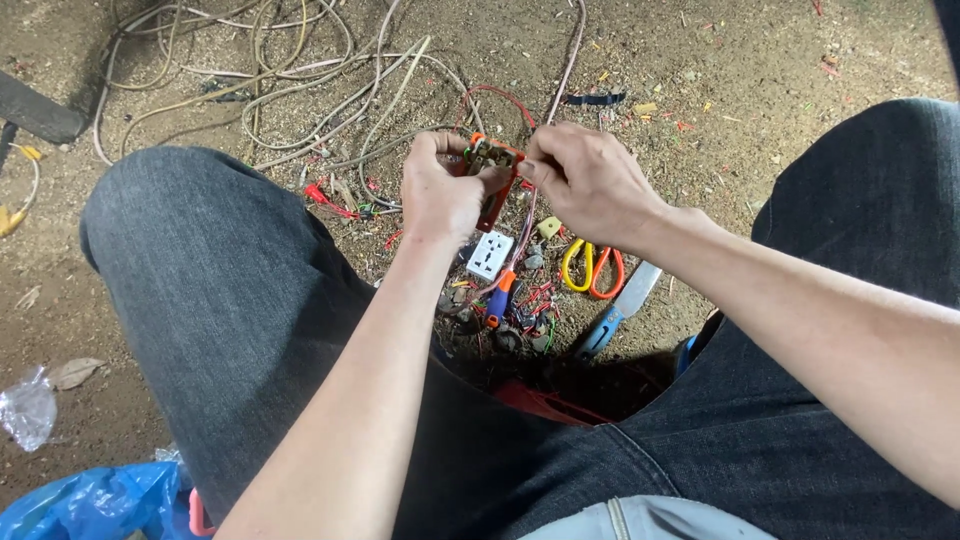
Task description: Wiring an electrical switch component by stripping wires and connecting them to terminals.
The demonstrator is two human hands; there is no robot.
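Note:
My left hand (440,190) grips a small orange electrical box (492,160) with metal parts and thin wires inside, held above the dirt ground between my knees. My right hand (588,182) pinches at the box's right edge, fingertips on a wire or small part too small to make out. A pinkish cable (560,75) runs from the box up and away across the ground. Below the hands lies a white socket module (490,255) and an orange and blue screwdriver (497,298).
Yellow and orange handled cutters (592,268) and a blue-handled knife (620,308) lie on the ground to the right. A tangle of pale cables (290,80) spreads at the top left. Wire scraps litter the dirt. A blue plastic bag (90,500) sits at the lower left.

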